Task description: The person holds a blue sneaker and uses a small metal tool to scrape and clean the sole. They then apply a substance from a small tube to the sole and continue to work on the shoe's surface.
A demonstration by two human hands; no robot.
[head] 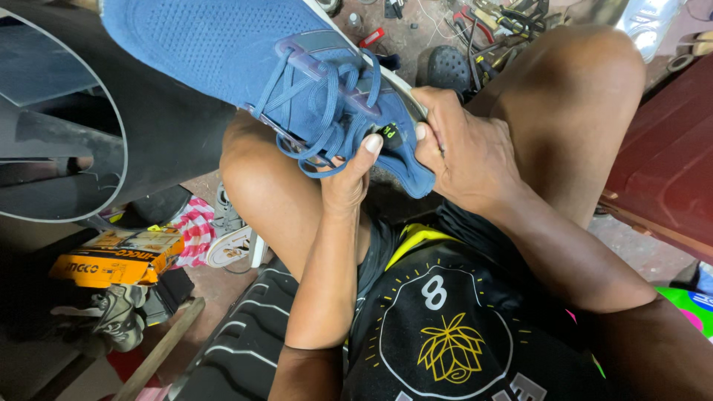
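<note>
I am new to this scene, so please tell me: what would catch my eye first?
A large blue laced sneaker fills the upper left, held at its heel end by the left hand and right hand. An orange box lies lower left; scattered tools lie on the ground at the top.

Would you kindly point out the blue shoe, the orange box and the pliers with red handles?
blue shoe (223, 52), head view, on the mesh upper near the toe.
orange box (119, 258), head view, on its top face.
pliers with red handles (469, 18), head view, on one red handle.
</note>
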